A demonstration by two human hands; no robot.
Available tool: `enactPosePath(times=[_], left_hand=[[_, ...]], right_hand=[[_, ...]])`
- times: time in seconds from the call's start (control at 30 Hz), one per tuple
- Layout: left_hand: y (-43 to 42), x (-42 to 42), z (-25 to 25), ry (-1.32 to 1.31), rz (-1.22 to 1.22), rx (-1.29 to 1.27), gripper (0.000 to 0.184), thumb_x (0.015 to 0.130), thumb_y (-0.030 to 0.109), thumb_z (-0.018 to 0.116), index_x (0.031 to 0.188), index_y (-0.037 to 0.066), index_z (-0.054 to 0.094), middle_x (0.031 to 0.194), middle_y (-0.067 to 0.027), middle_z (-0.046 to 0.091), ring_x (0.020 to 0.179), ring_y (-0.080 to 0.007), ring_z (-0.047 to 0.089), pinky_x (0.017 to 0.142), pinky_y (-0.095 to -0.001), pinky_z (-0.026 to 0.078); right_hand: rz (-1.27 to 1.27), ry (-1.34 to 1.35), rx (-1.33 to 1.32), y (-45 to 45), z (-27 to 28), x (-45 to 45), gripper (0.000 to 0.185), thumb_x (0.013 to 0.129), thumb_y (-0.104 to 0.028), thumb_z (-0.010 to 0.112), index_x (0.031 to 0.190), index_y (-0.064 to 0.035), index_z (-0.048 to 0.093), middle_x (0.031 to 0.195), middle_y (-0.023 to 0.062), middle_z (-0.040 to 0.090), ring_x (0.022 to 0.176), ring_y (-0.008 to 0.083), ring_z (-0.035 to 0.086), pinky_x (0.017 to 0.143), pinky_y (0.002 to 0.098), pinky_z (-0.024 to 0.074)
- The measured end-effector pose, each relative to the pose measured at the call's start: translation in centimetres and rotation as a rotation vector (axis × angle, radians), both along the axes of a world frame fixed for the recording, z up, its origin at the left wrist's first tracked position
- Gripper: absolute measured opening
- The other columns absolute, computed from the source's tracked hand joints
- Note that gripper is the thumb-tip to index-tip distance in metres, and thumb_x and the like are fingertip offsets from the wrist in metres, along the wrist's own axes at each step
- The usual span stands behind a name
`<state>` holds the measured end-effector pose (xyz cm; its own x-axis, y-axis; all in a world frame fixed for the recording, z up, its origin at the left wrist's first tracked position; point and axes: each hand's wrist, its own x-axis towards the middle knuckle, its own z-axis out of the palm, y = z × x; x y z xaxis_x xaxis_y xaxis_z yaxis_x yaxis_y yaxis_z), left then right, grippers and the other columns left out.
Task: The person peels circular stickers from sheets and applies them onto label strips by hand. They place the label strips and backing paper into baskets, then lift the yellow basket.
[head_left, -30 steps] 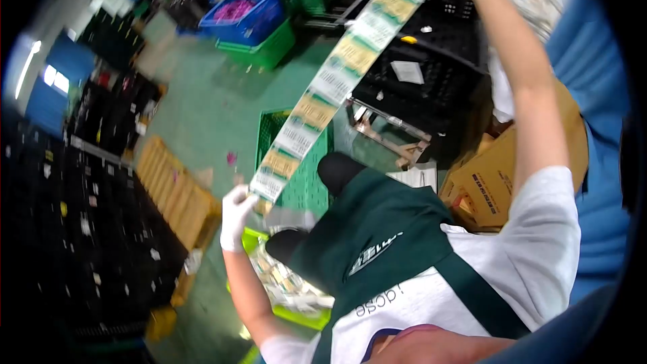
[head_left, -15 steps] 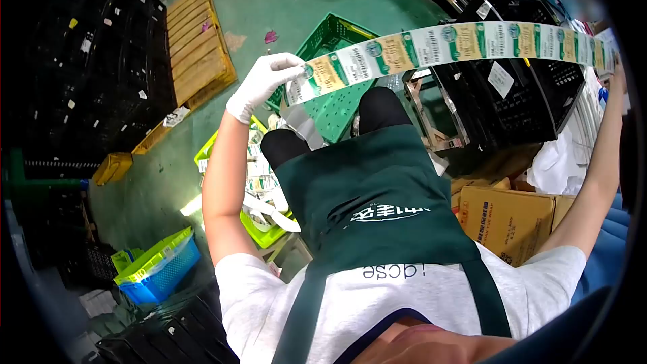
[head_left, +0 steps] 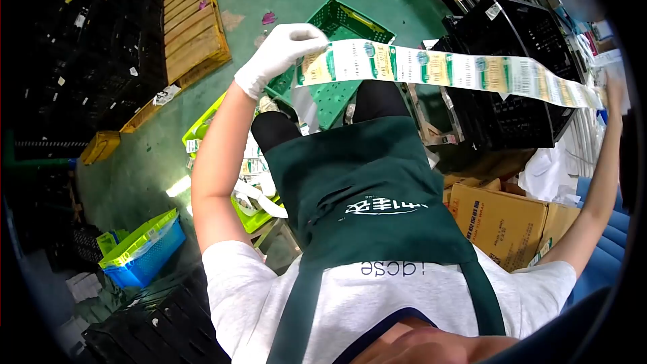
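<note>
My left hand (head_left: 278, 57), in a white glove, is closed on the left end of a long strip of printed labels (head_left: 438, 69). White, yellow and green panels alternate along the strip, and a pale tail hangs below that glove. At the far right edge, my right hand (head_left: 614, 89) is at the strip's other end, small and blurred, fingers hard to separate. The strip runs slightly slack between both hands, above my knees and in front of a green crate (head_left: 340, 98).
Black crates (head_left: 87, 61) and a wooden pallet (head_left: 195, 23) are at the left. A lime crate (head_left: 202, 125) holds labels by my left knee. A cardboard box (head_left: 499, 226) and black crate (head_left: 509, 34) stand right. A blue crate (head_left: 145, 256) is lower left.
The strip has gone from steeply diagonal to nearly level across the view, then from arched to slightly sagging at its right part. The camera view has turned. Both hands remain at the strip's ends.
</note>
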<state>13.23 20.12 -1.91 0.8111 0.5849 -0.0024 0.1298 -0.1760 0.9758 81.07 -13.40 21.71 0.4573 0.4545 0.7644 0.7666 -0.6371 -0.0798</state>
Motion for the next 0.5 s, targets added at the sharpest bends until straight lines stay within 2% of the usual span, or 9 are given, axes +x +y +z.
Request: enactPosePath(times=[0.1, 0.13, 0.17, 0.2, 0.23, 0.27, 0.33, 0.4, 0.5], left_hand=[[-1.9, 3.9, 2.1, -0.035, -0.078, 0.066, 0.021, 0.085, 0.021, 0.066, 0.088, 0.001, 0.067, 0.081, 0.0003, 0.064, 0.077, -0.0065, 0.056, 0.073, -0.0230, 0.046], [-2.7, 5.2, 2.8, -0.046, -0.102, 0.086, 0.021, 0.085, 0.022, 0.066, 0.088, 0.001, 0.067, 0.081, 0.0000, 0.065, 0.077, -0.0067, 0.057, 0.073, -0.0233, 0.046], [-3.4, 6.5, 3.1, -0.069, -0.136, 0.084, 0.021, 0.085, 0.021, 0.067, 0.088, 0.001, 0.067, 0.081, -0.0003, 0.065, 0.076, -0.0068, 0.057, 0.072, -0.0235, 0.047], [-4.0, 7.5, 3.4, -0.094, -0.167, 0.084, 0.020, 0.085, 0.021, 0.067, 0.088, 0.001, 0.068, 0.081, -0.0006, 0.065, 0.076, -0.0070, 0.058, 0.072, -0.0236, 0.047], [-4.7, 8.0, 4.1, -0.115, -0.198, 0.001, 0.020, 0.085, 0.020, 0.067, 0.088, 0.000, 0.067, 0.081, -0.0006, 0.065, 0.076, -0.0069, 0.058, 0.071, -0.0237, 0.047], [-5.0, 8.6, 3.9, -0.123, -0.184, -0.021, 0.019, 0.084, 0.019, 0.067, 0.088, 0.000, 0.067, 0.080, -0.0002, 0.065, 0.075, -0.0068, 0.058, 0.071, -0.0238, 0.047], [-4.9, 8.3, 4.3, -0.068, -0.209, 0.035, 0.022, 0.087, 0.021, 0.065, 0.092, 0.000, 0.067, 0.083, 0.0002, 0.064, 0.078, -0.0067, 0.057, 0.073, -0.0237, 0.047], [-4.4, 7.2, 4.0, -0.051, -0.198, 0.047, 0.026, 0.089, 0.025, 0.061, 0.095, 0.000, 0.066, 0.086, 0.0005, 0.064, 0.081, -0.0065, 0.056, 0.076, -0.0235, 0.045], [-3.9, 5.1, 3.2, -0.048, -0.156, 0.061, 0.035, 0.093, 0.032, 0.053, 0.098, -0.001, 0.063, 0.090, 0.0015, 0.062, 0.087, -0.0054, 0.053, 0.083, -0.0234, 0.042]], right_hand=[[0.641, 0.179, -0.384, 9.9, -6.0, -14.6, 0.051, 0.092, -0.037, 0.057, 0.131, -0.0042, 0.051, 0.131, 0.0128, 0.054, 0.118, 0.0200, 0.053, 0.098, 0.0308, 0.0411], [0.798, 0.430, -0.391, 12.6, -8.3, -22.9, 0.050, 0.091, -0.035, 0.058, 0.131, -0.0067, 0.051, 0.131, 0.0112, 0.054, 0.117, 0.0188, 0.053, 0.098, 0.0318, 0.0420], [0.903, 0.515, -0.468, 14.0, -10.0, -29.4, 0.050, 0.091, -0.036, 0.058, 0.132, -0.0090, 0.050, 0.129, 0.0097, 0.055, 0.117, 0.0195, 0.053, 0.099, 0.0335, 0.0416], [0.996, 0.373, -0.584, 15.1, -10.8, -34.2, 0.051, 0.090, -0.037, 0.060, 0.132, -0.0095, 0.050, 0.127, 0.0091, 0.056, 0.114, 0.0206, 0.055, 0.096, 0.0347, 0.0434], [1.094, 0.566, -0.616, 15.6, -12.3, -36.8, 0.052, 0.089, -0.036, 0.062, 0.132, -0.0099, 0.049, 0.125, 0.0105, 0.057, 0.113, 0.0219, 0.055, 0.094, 0.0350, 0.0450], [1.243, 0.624, -0.666, 16.4, -13.2, -38.5, 0.045, 0.087, -0.031, 0.065, 0.124, -0.0071, 0.054, 0.107, 0.0088, 0.064, 0.099, 0.0184, 0.060, 0.084, 0.0310, 0.0475], [1.086, 1.084, -1.007, 17.0, -11.9, -40.5, 0.030, 0.087, -0.024, 0.066, 0.107, -0.0026, 0.061, 0.084, 0.0040, 0.065, 0.079, 0.0116, 0.059, 0.074, 0.0263, 0.0467], [1.121, 1.130, -0.900, 17.0, -12.4, -39.5, 0.019, 0.087, -0.018, 0.065, 0.091, 0.0008, 0.062, 0.072, 0.0002, 0.061, 0.067, 0.0062, 0.053, 0.065, 0.0244, 0.0444], [1.047, 1.026, -0.772, 16.2, -11.4, -37.1, 0.017, 0.088, -0.015, 0.063, 0.085, 0.0017, 0.061, 0.067, -0.0014, 0.057, 0.064, 0.0045, 0.049, 0.061, 0.0229, 0.0413]])
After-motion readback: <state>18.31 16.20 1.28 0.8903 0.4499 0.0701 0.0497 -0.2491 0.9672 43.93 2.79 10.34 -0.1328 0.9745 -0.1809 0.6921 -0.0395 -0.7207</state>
